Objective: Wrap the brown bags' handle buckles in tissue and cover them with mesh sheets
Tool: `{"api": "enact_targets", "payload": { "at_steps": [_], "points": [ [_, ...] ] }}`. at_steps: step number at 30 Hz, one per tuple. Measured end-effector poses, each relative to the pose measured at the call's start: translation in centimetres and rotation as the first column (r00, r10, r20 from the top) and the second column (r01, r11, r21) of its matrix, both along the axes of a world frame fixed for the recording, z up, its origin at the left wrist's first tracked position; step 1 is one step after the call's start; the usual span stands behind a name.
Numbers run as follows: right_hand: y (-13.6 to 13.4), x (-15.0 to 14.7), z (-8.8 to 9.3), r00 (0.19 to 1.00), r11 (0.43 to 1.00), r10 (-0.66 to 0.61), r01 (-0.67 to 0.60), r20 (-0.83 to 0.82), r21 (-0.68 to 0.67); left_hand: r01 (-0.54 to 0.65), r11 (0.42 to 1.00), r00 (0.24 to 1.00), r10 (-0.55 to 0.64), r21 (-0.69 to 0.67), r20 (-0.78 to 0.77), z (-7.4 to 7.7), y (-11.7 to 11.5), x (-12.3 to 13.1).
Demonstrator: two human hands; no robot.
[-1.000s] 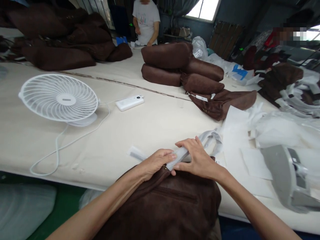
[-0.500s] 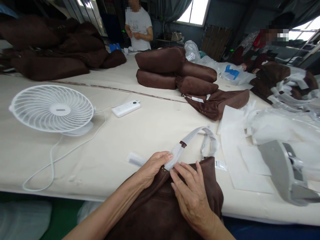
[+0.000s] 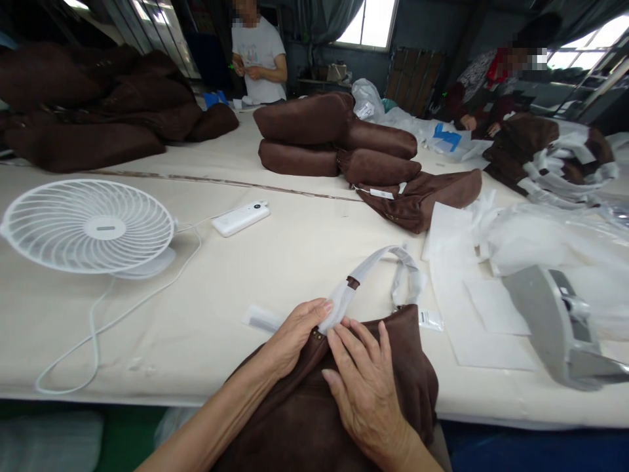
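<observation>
A dark brown bag (image 3: 295, 419) lies at the table's front edge. Its strap (image 3: 366, 265) is wrapped in thin white material and arches up from the bag's top, with a brown loop partway along. My left hand (image 3: 295, 334) pinches the wrapped strap near its base, thumb on top, just above small brass-coloured studs. My right hand (image 3: 366, 380) rests over the bag with its fingers spread, the fingertips touching the lower end of the wrapping. The underside of the strap is hidden by my fingers.
A white fan (image 3: 88, 226) with a cable and a white phone-like device (image 3: 240, 218) stand left. Brown bags (image 3: 304, 121) are piled behind. At right are white sheets (image 3: 452, 288), clear plastic (image 3: 540, 229) and a grey tape dispenser (image 3: 550, 321). Two people work across the table.
My right thumb has spread away from the fingers and lower on the bag. My left hand keeps its pinch on the strap. The whole view has shifted slightly.
</observation>
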State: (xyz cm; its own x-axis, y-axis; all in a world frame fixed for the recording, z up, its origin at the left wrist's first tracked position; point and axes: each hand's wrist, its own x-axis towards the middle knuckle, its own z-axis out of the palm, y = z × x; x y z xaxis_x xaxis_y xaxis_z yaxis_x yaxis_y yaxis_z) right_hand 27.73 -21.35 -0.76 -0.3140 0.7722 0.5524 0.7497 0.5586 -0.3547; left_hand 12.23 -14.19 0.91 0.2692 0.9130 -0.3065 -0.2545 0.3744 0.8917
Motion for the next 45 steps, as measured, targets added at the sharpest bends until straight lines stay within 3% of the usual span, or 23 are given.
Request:
{"api": "enact_targets", "payload": {
  "at_steps": [8,14,18,20,22,23,27,28,30,33,41,45],
  "points": [
    [0.3,-0.8,-0.3,0.998,0.998,-0.064,0.064,-0.019,-0.025,-0.016,1.0,0.996,0.014,-0.018,-0.089,0.4,-0.3,0.2],
    [1.3,-2.5,-0.6,0.993,0.992,-0.109,0.106,-0.049,-0.07,-0.005,0.999,0.988,0.012,0.045,-0.152,-0.1,0.0,0.3],
    [1.7,-2.5,0.3,0.989,0.983,-0.086,0.065,-0.12,-0.169,-0.056,0.998,0.978,0.061,0.032,-0.199,-0.4,0.3,0.4],
    [2.0,-1.8,1.0,0.971,0.964,-0.018,-0.046,-0.238,-0.261,-0.06,0.997,0.981,0.069,0.052,-0.179,-0.4,0.2,0.5],
    [2.5,-0.7,1.2,0.896,0.913,0.029,-0.204,-0.442,-0.353,-0.024,0.996,0.989,0.036,0.083,-0.144,-0.3,0.1,0.5],
    [2.9,-0.2,1.1,0.833,0.888,-0.01,-0.248,-0.554,-0.388,0.005,0.995,0.99,0.008,0.095,-0.14,-0.2,0.0,0.6],
    [4.7,0.9,0.3,0.453,0.795,-0.423,-0.23,-0.785,-0.561,0.088,0.99,0.982,-0.068,0.107,-0.178,0.0,-0.1,0.4],
    [5.1,0.9,0.2,0.366,0.763,-0.47,-0.289,-0.803,-0.578,0.097,0.989,0.982,-0.077,0.109,-0.175,0.0,-0.1,0.3],
    [6.1,0.7,0.2,0.267,0.694,-0.47,-0.477,-0.841,-0.539,0.119,0.986,0.983,-0.1,0.118,-0.156,-0.2,0.0,0.2],
    [7.1,0.0,0.7,0.224,0.65,-0.432,-0.594,-0.874,-0.474,0.151,0.98,0.983,-0.135,0.132,-0.127,-0.6,0.1,0.1],
    [8.1,-1.8,0.0,0.174,0.696,-0.557,-0.434,-0.812,-0.571,0.137,0.979,0.977,-0.109,0.153,-0.181,-1.1,0.1,0.7],
    [8.0,-1.1,-0.3,0.18,0.66,-0.537,-0.519,-0.824,-0.544,0.131,0.979,0.975,-0.098,0.159,-0.2,-1.3,0.3,0.8]
  ]
}}
